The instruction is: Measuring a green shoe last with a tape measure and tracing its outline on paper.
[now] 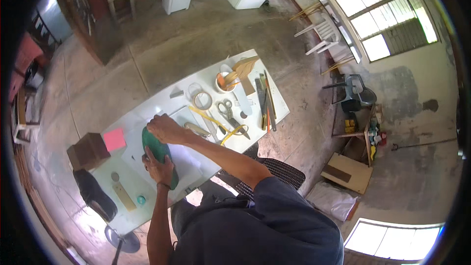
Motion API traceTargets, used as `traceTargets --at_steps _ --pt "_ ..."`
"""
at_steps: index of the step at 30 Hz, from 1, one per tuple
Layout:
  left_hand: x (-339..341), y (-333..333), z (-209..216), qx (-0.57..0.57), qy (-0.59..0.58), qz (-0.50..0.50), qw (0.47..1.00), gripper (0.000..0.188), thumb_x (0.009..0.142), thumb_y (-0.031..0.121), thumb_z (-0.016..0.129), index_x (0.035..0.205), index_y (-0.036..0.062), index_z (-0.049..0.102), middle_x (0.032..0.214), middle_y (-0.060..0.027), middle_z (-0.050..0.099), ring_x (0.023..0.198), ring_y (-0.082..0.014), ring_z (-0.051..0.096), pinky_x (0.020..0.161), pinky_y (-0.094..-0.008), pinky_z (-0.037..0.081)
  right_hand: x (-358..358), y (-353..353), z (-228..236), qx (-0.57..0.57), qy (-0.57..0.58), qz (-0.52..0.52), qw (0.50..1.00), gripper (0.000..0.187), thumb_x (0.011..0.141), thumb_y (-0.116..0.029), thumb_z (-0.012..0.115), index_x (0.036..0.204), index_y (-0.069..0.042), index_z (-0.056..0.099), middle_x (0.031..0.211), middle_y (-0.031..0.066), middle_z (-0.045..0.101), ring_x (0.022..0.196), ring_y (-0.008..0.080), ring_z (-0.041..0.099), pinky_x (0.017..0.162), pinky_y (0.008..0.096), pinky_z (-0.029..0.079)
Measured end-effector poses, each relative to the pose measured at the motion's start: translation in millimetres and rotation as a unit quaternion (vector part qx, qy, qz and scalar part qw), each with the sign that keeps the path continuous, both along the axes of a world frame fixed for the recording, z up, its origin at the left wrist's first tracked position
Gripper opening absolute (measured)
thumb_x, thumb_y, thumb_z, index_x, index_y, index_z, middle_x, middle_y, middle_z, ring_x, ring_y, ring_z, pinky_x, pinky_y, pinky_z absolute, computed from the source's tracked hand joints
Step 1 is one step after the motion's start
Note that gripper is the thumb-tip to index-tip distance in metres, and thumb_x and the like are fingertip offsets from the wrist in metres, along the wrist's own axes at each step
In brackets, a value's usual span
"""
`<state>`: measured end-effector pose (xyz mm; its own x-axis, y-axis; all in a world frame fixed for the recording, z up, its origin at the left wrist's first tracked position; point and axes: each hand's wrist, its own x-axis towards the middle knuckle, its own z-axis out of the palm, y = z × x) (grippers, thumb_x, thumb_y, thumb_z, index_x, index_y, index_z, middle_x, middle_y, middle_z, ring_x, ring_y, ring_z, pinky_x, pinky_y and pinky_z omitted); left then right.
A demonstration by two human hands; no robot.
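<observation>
A long green sole-shaped piece, rounded at its ends like a shoe last (155, 146), lies over white sheets on the table. My left hand (159, 171) presses and grips it along its near half. At its far end my right hand (166, 130) is closed, fingertips bent down against the green edge; whatever they pinch is hidden. To the right of my hands are scissors (225, 110), a yellow tape measure (208, 117) and a roll of tape (202, 100). A pink pad (115, 139) and a brown box (88, 151) sit to the left.
On the white table (109, 174) also stand a white cup of tools (226, 82), several long rulers or files (266, 100) and a dark shoe-like item (95, 194). A small teal cap (141, 199) is near the front edge. Chairs (325, 33) line the right wall.
</observation>
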<state>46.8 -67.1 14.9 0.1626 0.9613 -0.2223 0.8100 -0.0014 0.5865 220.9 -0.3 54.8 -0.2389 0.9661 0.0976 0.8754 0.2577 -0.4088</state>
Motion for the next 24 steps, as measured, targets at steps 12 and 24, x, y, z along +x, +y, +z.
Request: traceTargets --at_steps 12,24 --pt "-9.2 9.5 -29.6 0.063 0.005 -0.062 0.996 0.101 0.075 0.031 0.079 0.157 0.0063 0.025 0.146 -0.0218 0.047 0.138 -0.0396 0.039 0.116 -0.0485 0.03 -10.8 3.6 -25.6 -0.074 0.021 -0.056 0.995 0.024 0.074 -0.017 0.067 0.096 -0.006 0.066 0.098 0.018 0.067 0.099 0.0387 0.063 0.086 0.0534 0.05" --pt "12.1 9.4 17.0 -0.041 0.027 0.023 0.999 0.092 0.075 0.029 0.075 0.153 0.016 0.029 0.139 -0.0242 0.037 0.12 -0.0483 0.049 0.093 -0.0582 0.049 -2.2 -32.0 3.2 0.094 0.086 -0.037 0.991 0.012 0.097 -0.015 0.056 0.096 -0.005 0.063 0.087 0.0137 0.065 0.085 0.0342 0.061 0.074 0.0475 0.05"
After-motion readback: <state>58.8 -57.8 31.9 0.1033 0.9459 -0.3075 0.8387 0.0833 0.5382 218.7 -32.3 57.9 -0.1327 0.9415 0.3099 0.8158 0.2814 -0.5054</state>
